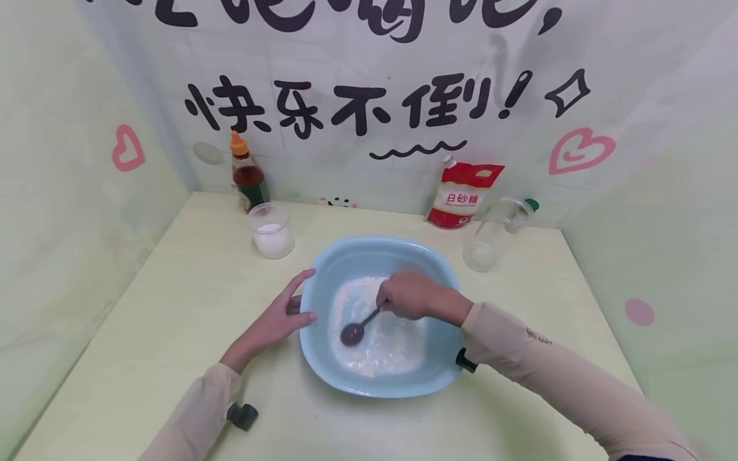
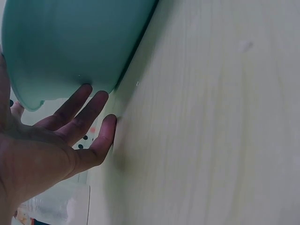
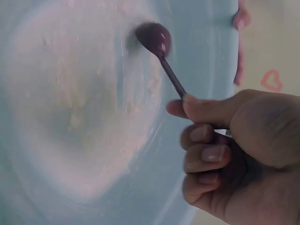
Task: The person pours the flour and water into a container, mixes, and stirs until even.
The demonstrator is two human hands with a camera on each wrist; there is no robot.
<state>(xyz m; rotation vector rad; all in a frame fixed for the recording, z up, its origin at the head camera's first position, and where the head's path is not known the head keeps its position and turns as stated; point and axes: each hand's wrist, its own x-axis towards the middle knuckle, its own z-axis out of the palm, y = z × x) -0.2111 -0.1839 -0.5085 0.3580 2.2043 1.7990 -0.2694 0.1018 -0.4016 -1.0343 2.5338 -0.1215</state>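
A light blue plastic basin [image 1: 380, 387] stands on the table, with a white, wet-looking, partly lumpy mixture [image 3: 75, 117] spread over its bottom. My right hand [image 1: 410, 294] pinches the thin handle of a dark brown spoon [image 3: 157, 40] between thumb and curled fingers. The spoon's bowl is low in the basin, over the left part of the mixture. At the basin's left side, my left hand [image 1: 282, 318] holds the rim, thumb and index finger over the edge. In the left wrist view, its other fingers [image 2: 77, 124] spread along the outer wall.
Behind the basin stand a clear tub [image 1: 273, 234] of white powder, a sauce bottle [image 1: 249, 179] with orange cap, a red-and-white sugar pouch [image 1: 463, 195] and a clear container [image 1: 487, 243]. A green-capped item is partly hidden behind that container. Walls enclose the table [image 1: 173, 275].
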